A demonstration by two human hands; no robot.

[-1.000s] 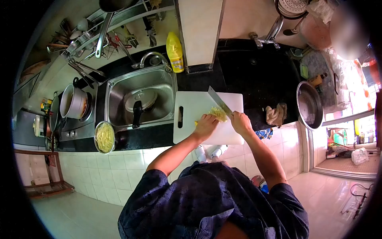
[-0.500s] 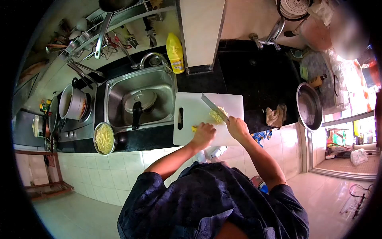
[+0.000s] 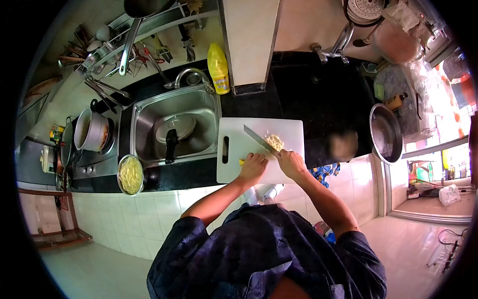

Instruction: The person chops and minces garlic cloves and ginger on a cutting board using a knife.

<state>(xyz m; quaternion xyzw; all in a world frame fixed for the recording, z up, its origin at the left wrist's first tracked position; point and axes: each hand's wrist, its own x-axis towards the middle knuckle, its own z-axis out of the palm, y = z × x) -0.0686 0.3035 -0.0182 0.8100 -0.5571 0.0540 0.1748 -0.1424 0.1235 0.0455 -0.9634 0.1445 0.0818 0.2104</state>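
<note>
Head view: right hand (image 3: 291, 164), grip closed round the knife (image 3: 259, 136), which slants over the white board (image 3: 233, 172) on the bench (image 3: 318, 109), chopped pieces (image 3: 274, 141) just beside it; left hand (image 3: 253, 167) at a yellow bit (image 3: 241, 162), grip hard to tell.

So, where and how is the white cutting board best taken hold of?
Probably by the handle slot at the left end of the white cutting board, coming from the left with a hooking grip. The slot is long and narrow, and nothing covers it. The chopped pieces and the knife blade lie to its right, so this grip should stay clear of them.
</note>
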